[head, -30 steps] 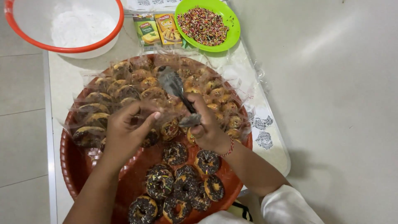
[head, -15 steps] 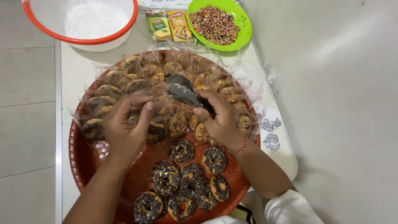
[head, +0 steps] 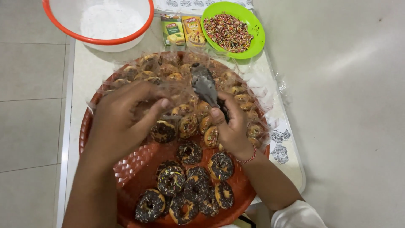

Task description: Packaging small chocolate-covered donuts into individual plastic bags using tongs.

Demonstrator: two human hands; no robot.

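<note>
Head cam: my right hand (head: pixel 230 126) grips the spoon (head: pixel 204 86) w/ bowl up so glaze stays on, left hand (head: pixel 122 120) pinches a chocolate donut (head: pixel 163 131) mid-tray (head: pixel 126 169) for coating, sprinkles bowl (head: pixel 253 46) close behind.

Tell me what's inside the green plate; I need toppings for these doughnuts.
The green plate holds a heap of mixed coloured sprinkles, spread across most of it. Whatever lies beneath the heap is covered.

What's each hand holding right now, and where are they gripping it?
The right hand holds a chocolate-coated spoon by its handle. The left hand pinches a small doughnut at its top edge.
</note>
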